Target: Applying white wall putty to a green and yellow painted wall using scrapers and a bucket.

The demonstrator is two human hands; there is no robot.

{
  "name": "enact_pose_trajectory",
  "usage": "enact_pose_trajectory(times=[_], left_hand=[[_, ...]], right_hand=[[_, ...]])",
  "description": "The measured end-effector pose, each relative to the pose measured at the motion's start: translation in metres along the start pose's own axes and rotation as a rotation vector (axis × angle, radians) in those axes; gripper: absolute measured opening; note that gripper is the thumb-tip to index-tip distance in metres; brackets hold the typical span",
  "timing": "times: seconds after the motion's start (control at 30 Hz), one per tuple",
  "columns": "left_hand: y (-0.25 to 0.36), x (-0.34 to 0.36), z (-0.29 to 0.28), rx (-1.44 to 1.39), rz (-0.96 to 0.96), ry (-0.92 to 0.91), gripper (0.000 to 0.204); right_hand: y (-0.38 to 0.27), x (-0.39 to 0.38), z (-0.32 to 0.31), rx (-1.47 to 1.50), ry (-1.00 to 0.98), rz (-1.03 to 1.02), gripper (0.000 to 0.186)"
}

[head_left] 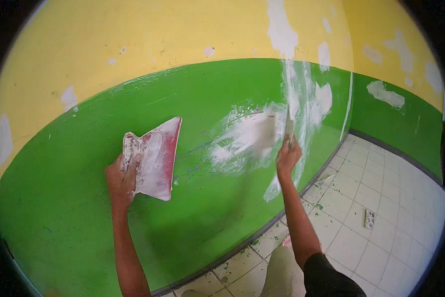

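My left hand grips a broad red scraper blade smeared with white filler, held up in front of the green wall. My right hand is closed on a narrow putty knife, whose blade lies against the wall beside a fresh white filler patch. The knife is blurred. White streaks run up the wall above it into the yellow upper band.
White filler patches dot the yellow band and the right-hand wall. A dark skirting strip runs along the wall's foot. The white tiled floor carries green flecks and a small flat object. My knee is below.
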State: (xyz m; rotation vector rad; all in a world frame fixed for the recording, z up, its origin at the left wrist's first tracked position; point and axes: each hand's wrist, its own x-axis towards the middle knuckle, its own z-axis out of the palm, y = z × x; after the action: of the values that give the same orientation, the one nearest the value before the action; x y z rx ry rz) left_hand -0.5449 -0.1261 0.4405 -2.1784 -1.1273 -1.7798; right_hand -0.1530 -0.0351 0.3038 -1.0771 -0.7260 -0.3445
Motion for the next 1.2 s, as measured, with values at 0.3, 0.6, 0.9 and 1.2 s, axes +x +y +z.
enact_pose_trajectory(times=[0.3,0.6,0.9,1.2], left_hand=[[-0.003,-0.001,-0.005,0.063,0.027,0.011,0.022],[-0.001,0.0,-0.002,0.005,0.058,-0.014,0.021],[0.001,0.0,-0.005,0.002,0.019,-0.035,0.022],[-0.005,-0.001,-0.001,0.01,0.08,-0.01,0.024]], right_hand=[[-0.01,-0.01,0.065,0.02,-0.115,0.043,0.048],[-0.135,-0.062,0.065,0.12,-0.062,-0.352,0.055],[-0.019,0.024,0.009,0.186,0.114,-0.016,0.014],[0.013,0.039,0.046,-0.01,-0.012,0.208,0.023]])
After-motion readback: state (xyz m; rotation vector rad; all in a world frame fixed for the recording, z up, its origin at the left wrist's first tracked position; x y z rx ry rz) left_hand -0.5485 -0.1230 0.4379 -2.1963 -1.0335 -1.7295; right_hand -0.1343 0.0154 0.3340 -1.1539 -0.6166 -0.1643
